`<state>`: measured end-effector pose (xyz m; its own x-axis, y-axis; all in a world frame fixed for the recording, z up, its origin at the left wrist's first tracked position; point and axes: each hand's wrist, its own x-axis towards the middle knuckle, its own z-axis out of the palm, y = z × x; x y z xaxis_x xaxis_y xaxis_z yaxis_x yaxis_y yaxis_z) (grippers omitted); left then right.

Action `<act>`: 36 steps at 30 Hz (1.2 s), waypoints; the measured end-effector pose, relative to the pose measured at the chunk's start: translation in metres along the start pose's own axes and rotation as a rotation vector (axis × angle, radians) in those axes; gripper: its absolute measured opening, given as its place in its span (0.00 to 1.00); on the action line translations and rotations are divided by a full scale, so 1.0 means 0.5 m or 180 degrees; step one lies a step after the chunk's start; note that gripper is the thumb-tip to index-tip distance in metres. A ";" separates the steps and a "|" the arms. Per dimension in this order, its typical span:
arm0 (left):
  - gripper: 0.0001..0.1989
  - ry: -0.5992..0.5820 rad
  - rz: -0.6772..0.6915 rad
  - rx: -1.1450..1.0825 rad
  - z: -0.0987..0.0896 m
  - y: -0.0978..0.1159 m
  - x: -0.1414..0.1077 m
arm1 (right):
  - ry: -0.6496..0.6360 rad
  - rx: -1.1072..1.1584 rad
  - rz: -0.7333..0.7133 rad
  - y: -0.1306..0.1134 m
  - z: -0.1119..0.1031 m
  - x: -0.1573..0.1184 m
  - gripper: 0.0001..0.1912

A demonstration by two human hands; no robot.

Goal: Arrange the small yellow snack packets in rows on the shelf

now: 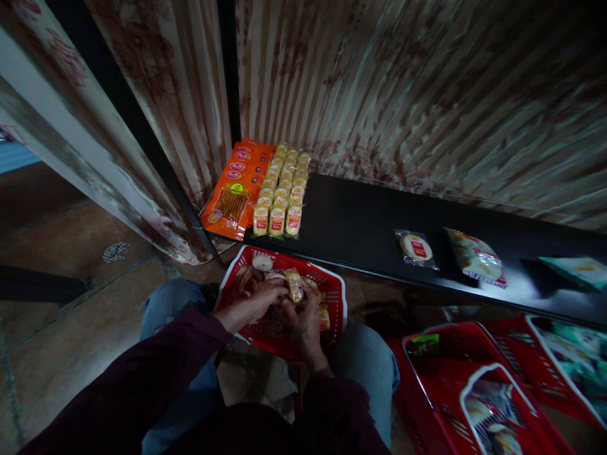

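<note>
Both hands are over a red shopping basket (339, 303) that stands between my knees. My right hand (306, 316) is closed round a small wrapped bread (294, 285) in clear, shiny film. Close against it, my left hand (268, 297) has its fingers bent low among the packs in the basket; what they hold, if anything, is hidden. Around the hands lie several more wrapped pieces, with a pale round wrapped cake (262, 263) near the basket's far side. On the black shelf ahead, yellow wrapped cakes (282, 189) stand in rows beside orange snack bags (237, 189).
Farther right on the black shelf (351, 215) lie a round wrapped cake (416, 248), a snack bag (477, 258) and a green-white pack (576, 270). More red baskets (448, 366) with packs stand at the lower right. A patterned curtain (403, 95) hangs behind the shelf.
</note>
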<state>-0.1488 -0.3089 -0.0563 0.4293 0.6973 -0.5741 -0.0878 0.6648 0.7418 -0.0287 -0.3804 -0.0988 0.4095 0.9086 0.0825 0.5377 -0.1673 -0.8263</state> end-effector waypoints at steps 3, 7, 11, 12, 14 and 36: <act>0.10 -0.0164 0.0043 -0.0134 0.004 0.006 -0.004 | 0.0096 -0.0071 -0.0036 -0.003 -0.002 0.002 0.27; 0.11 0.0099 -0.0151 -0.0259 0.005 0.007 -0.004 | 0.0082 -0.0166 -0.0206 -0.008 -0.005 0.000 0.26; 0.11 0.0328 -0.0313 -0.0370 0.007 0.007 0.002 | -0.0138 -0.0254 -0.0440 -0.018 -0.007 -0.004 0.26; 0.11 0.0321 -0.0330 -0.0411 0.007 0.007 0.004 | -0.0175 -0.0266 -0.0474 -0.020 -0.007 -0.005 0.26; 0.09 0.0356 -0.0364 -0.0504 0.008 0.008 0.007 | -0.0202 -0.0271 -0.0550 -0.023 -0.006 -0.005 0.25; 0.08 0.0561 -0.0498 -0.0824 0.015 0.009 0.011 | -0.0200 -0.0322 -0.0763 -0.040 -0.018 -0.002 0.15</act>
<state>-0.1400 -0.3044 -0.0536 0.2956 0.6022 -0.7416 -0.2681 0.7974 0.5406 -0.0332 -0.3813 -0.0773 0.2166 0.9483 0.2319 0.6860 0.0211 -0.7273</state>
